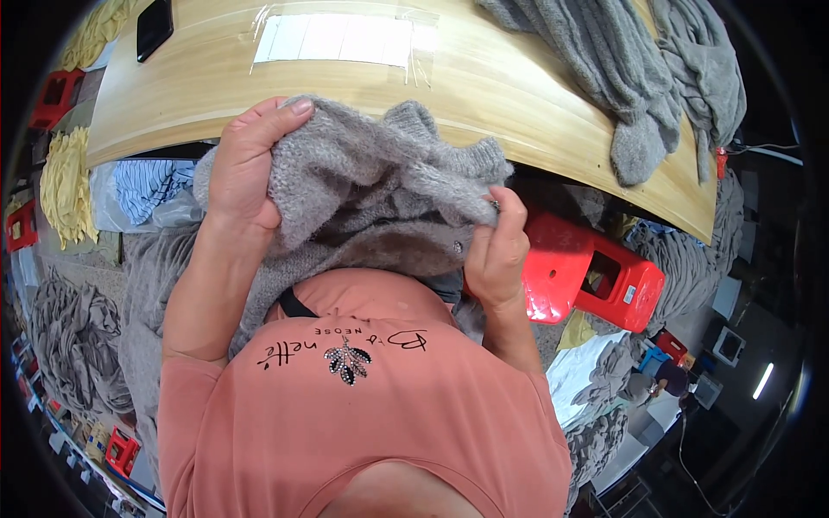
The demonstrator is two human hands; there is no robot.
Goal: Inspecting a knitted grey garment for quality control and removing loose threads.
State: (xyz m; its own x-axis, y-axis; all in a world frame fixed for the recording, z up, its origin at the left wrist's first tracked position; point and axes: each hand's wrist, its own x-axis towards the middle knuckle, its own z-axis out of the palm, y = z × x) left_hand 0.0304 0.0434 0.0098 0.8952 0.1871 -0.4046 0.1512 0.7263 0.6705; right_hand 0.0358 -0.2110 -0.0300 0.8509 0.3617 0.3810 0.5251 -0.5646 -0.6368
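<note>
Your left hand (244,168) grips upper left part of grey knit garment (324,164), thumb on top, fingers partly hidden by cloth. Garment lies bunched between both hands, in front of your torso, at near edge of wood-grain table (203,91); upper fold slants down from left hand to right. Your right hand (501,255) pinches right end, fingers nearly closed, small round button (458,247) just beside. Red plastic stool (553,263) farther right.

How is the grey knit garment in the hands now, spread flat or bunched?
Bunched: the grey knit garment shows loose folds between the left hand and the right hand.
</note>
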